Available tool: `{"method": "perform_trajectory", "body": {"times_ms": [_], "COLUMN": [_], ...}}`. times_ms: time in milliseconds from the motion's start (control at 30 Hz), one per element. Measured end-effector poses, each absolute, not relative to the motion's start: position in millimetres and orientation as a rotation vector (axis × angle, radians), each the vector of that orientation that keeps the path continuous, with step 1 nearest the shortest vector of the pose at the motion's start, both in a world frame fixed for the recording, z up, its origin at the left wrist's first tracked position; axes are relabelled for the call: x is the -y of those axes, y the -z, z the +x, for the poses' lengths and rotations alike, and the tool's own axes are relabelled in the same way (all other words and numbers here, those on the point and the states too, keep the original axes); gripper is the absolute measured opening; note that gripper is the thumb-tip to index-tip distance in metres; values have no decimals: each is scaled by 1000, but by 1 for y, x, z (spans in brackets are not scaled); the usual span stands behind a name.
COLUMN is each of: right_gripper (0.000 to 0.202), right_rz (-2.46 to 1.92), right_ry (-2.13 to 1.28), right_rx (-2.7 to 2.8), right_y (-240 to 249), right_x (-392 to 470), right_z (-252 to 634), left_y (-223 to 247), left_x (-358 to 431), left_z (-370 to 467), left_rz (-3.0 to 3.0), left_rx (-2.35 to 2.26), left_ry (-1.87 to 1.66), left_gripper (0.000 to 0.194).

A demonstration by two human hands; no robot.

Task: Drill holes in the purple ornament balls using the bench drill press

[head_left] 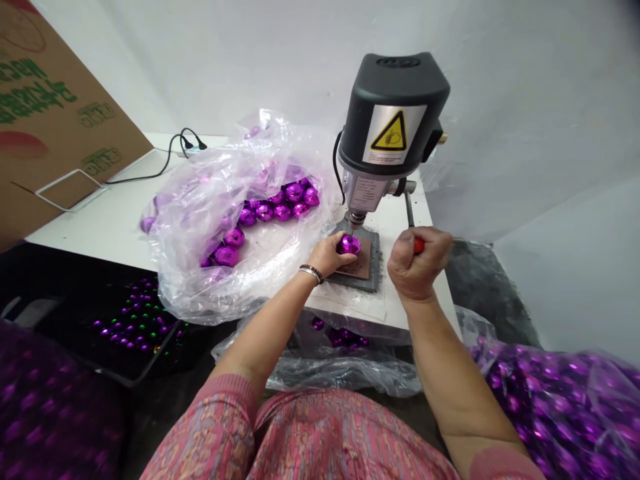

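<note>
Against a pale wall (200, 73), the white desk (120, 233) carries a drill press (395, 133); under its bit (353, 231) sits a round, glossy purple ball (351, 245), pinched by the left fingers (346, 259), while the right fingers (435, 242) clasp the lever (410, 208).

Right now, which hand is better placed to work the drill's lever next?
Likely the right hand: it grips the red-knobbed lever, while the left hand is occupied holding a purple ball beneath the drill.

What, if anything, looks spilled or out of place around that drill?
Dark specks lie scattered over the white tabletop around the base plate of the drill press, looking messy against the pale surface; they may be drilling debris. Nothing else stands out.
</note>
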State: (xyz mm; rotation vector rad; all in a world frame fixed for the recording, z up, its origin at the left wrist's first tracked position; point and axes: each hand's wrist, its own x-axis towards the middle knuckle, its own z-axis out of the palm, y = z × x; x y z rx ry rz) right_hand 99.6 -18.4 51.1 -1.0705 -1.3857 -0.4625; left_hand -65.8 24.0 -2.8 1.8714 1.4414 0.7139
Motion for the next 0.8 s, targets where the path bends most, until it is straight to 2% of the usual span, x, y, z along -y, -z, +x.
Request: {"method": "perform_trajectory", "body": {"times_ms": [100, 200, 367, 567, 733, 800], "right_gripper": [23, 26, 21, 19, 21, 22], "right_rz": [-1071, -1124, -1307, -1353, -1324, -1313], "right_ry": [429, 337, 79, -9, -45, -34], "right_rx": [1344, 1330, 1373, 1302, 1269, 1276], "right_y": [-68, -104, -157, -167, -168, -168], "right_x": [17, 10, -5, -3, 2, 2], "right_z": [99, 101, 110, 105, 102, 102], "left_y": [4, 3, 1, 7, 0, -14], "left_x": [-25, -23, 5, 66, 100, 98], "left_z": [-65, -64, -75, -114, -139, -152], "left_rz": [1860, 1843, 1838, 1910, 2060, 2063], "left_rx": [-1444, -1447, -1434, -1274, -1137, -1202], "left_ry": [-707, -723, -836, -862, -538, -458], "left_gripper": [59, 60, 59, 63, 73, 67]}}
